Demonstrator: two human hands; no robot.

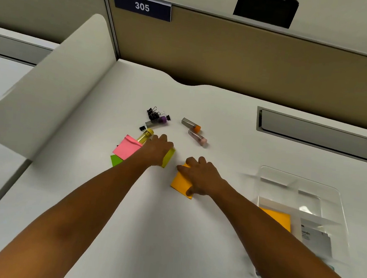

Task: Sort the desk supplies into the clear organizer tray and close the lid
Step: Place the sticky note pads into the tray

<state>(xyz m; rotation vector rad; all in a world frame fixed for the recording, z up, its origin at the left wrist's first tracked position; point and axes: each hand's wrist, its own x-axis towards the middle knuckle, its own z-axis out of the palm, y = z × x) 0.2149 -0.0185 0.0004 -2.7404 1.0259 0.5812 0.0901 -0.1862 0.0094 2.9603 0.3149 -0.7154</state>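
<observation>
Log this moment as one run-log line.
left hand: on yellow pad | right hand: on orange pad | tray: open

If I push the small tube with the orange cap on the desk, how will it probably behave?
The orange-capped tube lies on its side on the smooth white desk, so it may roll or slide. It looks small, so probably light. Its body looks hard, so likely stiff.

We see a white desk (204, 100), our view bounded by a tan cubicle partition (253, 56), a blue sign (142, 6) reading 305 on its top edge, a black chair (265, 7) beyond, a grey recessed cable hatch (315, 134) in the desktop, even soft light
</observation>
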